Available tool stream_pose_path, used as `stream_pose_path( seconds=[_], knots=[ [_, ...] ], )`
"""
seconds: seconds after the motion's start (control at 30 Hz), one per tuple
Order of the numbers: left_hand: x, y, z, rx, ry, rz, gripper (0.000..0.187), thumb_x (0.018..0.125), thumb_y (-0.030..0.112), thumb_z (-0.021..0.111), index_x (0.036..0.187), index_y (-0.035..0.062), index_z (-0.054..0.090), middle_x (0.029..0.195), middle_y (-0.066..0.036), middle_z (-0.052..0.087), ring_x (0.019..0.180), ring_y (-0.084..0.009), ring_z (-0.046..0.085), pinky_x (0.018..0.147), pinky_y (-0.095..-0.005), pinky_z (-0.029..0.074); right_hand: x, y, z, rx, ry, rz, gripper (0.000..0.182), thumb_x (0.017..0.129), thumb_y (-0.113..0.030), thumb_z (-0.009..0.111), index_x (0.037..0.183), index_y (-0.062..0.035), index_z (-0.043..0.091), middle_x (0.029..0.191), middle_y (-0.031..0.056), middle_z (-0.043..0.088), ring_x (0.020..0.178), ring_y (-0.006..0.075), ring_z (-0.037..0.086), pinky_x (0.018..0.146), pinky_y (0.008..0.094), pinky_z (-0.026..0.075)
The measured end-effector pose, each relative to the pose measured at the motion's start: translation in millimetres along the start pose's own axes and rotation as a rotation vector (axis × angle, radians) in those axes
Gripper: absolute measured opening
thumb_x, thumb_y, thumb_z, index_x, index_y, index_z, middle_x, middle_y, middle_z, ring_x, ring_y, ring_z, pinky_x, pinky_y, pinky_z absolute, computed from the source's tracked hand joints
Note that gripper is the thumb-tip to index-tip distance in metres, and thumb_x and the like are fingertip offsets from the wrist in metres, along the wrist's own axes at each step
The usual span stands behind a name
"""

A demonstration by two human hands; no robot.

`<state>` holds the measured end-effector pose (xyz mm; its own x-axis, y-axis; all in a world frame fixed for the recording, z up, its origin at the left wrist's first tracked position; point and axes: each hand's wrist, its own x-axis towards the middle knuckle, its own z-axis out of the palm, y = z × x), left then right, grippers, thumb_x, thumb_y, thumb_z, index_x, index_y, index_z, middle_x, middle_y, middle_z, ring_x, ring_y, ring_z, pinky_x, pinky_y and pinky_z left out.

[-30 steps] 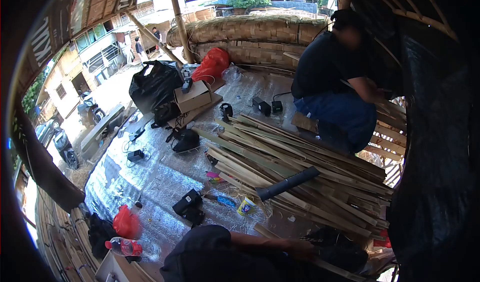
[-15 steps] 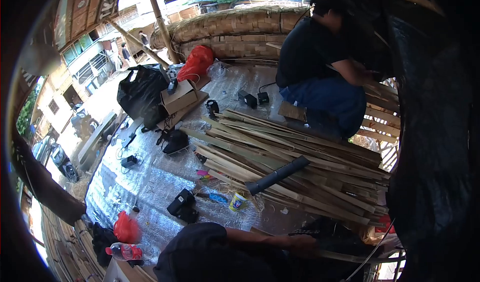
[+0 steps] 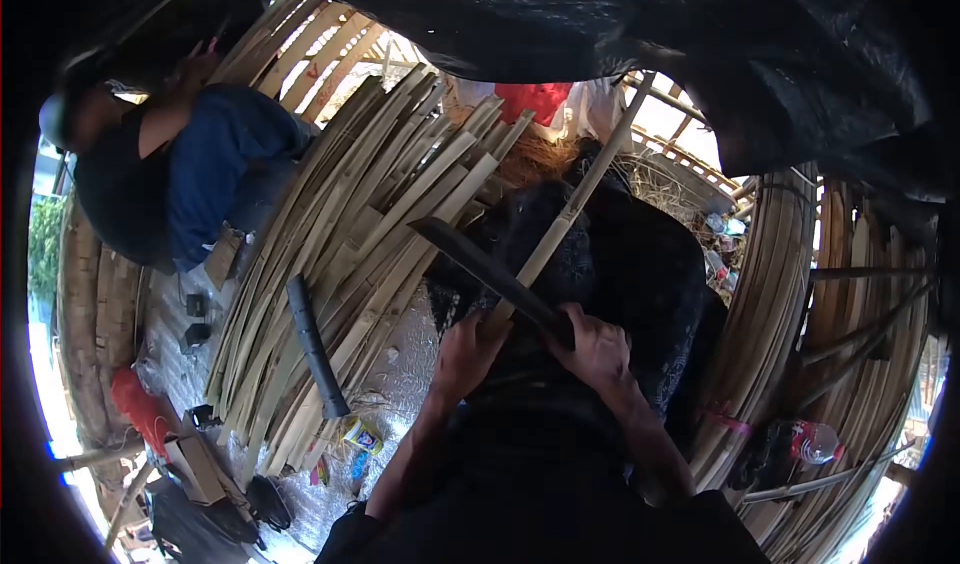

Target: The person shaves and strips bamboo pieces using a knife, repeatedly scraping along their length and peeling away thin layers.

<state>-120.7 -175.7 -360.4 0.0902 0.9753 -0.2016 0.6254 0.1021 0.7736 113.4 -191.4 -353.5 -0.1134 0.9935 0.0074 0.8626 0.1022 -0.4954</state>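
My left hand is closed around the near end of a long bamboo strip, which slants away to the upper right. In my right hand is the handle of a dark machete. Its blade points to the upper left and crosses over the strip just beyond my hands. Left of my hands lies a large pile of split bamboo strips, with a dark tube resting on its near part.
A co-worker in dark clothes crouches at the upper left. A yellow cup stands by the pile. Bundled strips and a bottle are at the right. Black sheeting hangs overhead.
The view has swung round to the right and down. Both my hands, the machete and the held strip now show clearly in front; the pile and the co-worker have shifted left in view.
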Motion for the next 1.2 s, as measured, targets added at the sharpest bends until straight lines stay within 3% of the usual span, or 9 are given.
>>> stream_pose_path(
  seconds=[0.13, 0.2, 0.33, 0.53, 0.6, 0.7, 0.8, 0.9, 1.2],
  knots=[
    [-1, 0, 1, 0.0, -0.002, -0.013, 0.042, 0.095, 0.029, 0.078, 0.119, -0.0037, 0.067, 0.097, -0.029, 0.074, 0.096, -0.0471, 0.072, 0.082, -0.0511, 0.058, 5, 4, 5, -0.02, -0.009, -0.019, 0.043, 0.09, -0.043, 0.08, 0.113, -0.0121, 0.061, 0.079, 0.011, 0.075, 0.07, 0.032, 0.076, 0.063, 0.0453, 0.061],
    [1, -6, 7, 0.014, 0.027, 0.039, 0.039, 0.096, 0.028, 0.077, 0.116, -0.0033, 0.067, 0.097, -0.029, 0.074, 0.094, -0.0477, 0.071, 0.08, -0.0523, 0.057, 8, 7, 7, -0.031, 0.018, -0.088, 0.052, 0.092, -0.053, 0.076, 0.114, -0.0092, 0.06, 0.067, 0.0108, 0.071, 0.06, 0.0305, 0.074, 0.054, 0.045, 0.059],
    [-1, 6, 5, 0.053, -0.002, -0.007, 0.036, 0.097, 0.028, 0.075, 0.113, -0.0031, 0.066, 0.094, -0.028, 0.074, 0.09, -0.0481, 0.071, 0.078, -0.0528, 0.056, 9, 7, 17, -0.138, -0.019, -0.001, 0.059, 0.092, -0.06, 0.072, 0.115, -0.0077, 0.061, 0.061, 0.0127, 0.068, 0.055, 0.032, 0.072, 0.051, 0.0445, 0.059],
    [-30, -4, -10, 0.094, 0.044, -0.005, 0.033, 0.097, 0.029, 0.075, 0.108, -0.0011, 0.067, 0.088, -0.028, 0.072, 0.084, -0.0479, 0.071, 0.072, -0.0519, 0.056, 10, 17, 31, -0.254, 0.155, -0.041, 0.061, 0.093, -0.066, 0.068, 0.111, -0.0076, 0.069, 0.056, 0.0108, 0.063, 0.051, 0.0307, 0.07, 0.049, 0.0417, 0.059],
    [-45, 7, -26, 0.107, -0.04, -0.218, 0.032, 0.096, 0.03, 0.077, 0.104, -0.0005, 0.068, 0.084, -0.026, 0.072, 0.078, -0.0437, 0.073, 0.069, -0.049, 0.055, 11, 20, 32, -0.254, 0.097, -0.039, 0.06, 0.092, -0.066, 0.069, 0.108, -0.0082, 0.069, 0.054, 0.0088, 0.062, 0.049, 0.028, 0.069, 0.049, 0.0399, 0.058],
    [-73, 2, -40, 0.098, -0.048, -0.316, 0.033, 0.095, 0.031, 0.078, 0.098, -0.0002, 0.069, 0.077, -0.022, 0.071, 0.069, -0.0342, 0.074, 0.064, -0.0443, 0.054, 9, 20, 32, -0.248, 0.064, -0.041, 0.061, 0.092, -0.065, 0.069, 0.114, -0.008, 0.071, 0.057, 0.0134, 0.065, 0.052, 0.0301, 0.071, 0.052, 0.041, 0.059],
    [-102, 1, -50, 0.141, -0.025, -0.389, 0.032, 0.095, 0.032, 0.078, 0.095, 0.0004, 0.07, 0.072, -0.019, 0.07, 0.063, -0.0264, 0.072, 0.06, -0.0406, 0.053, 8, 22, 35, -0.261, 0.18, -0.123, 0.06, 0.093, -0.067, 0.068, 0.107, -0.0085, 0.069, 0.054, 0.0092, 0.062, 0.049, 0.0276, 0.069, 0.048, 0.0398, 0.058],
    [-105, 6, -57, 0.138, -0.032, -0.397, 0.032, 0.095, 0.033, 0.078, 0.096, 0.0011, 0.072, 0.069, -0.018, 0.068, 0.062, -0.0232, 0.072, 0.059, -0.0404, 0.052, 7, 19, 30, -0.203, 0.079, -0.105, 0.06, 0.093, -0.066, 0.069, 0.107, -0.0079, 0.071, 0.057, 0.0136, 0.065, 0.053, 0.0313, 0.071, 0.053, 0.0418, 0.06],
    [-37, 14, -14, -0.027, -0.04, -0.213, 0.03, 0.1, 0.026, 0.071, 0.11, -0.0019, 0.068, 0.09, -0.028, 0.072, 0.084, -0.0445, 0.074, 0.07, -0.0447, 0.055, 5, 16, 16, -0.157, -0.102, -0.07, 0.066, 0.092, -0.072, 0.065, 0.11, -0.0087, 0.067, 0.064, 0.0135, 0.07, 0.057, 0.0308, 0.074, 0.055, 0.0425, 0.061]
  ],
)
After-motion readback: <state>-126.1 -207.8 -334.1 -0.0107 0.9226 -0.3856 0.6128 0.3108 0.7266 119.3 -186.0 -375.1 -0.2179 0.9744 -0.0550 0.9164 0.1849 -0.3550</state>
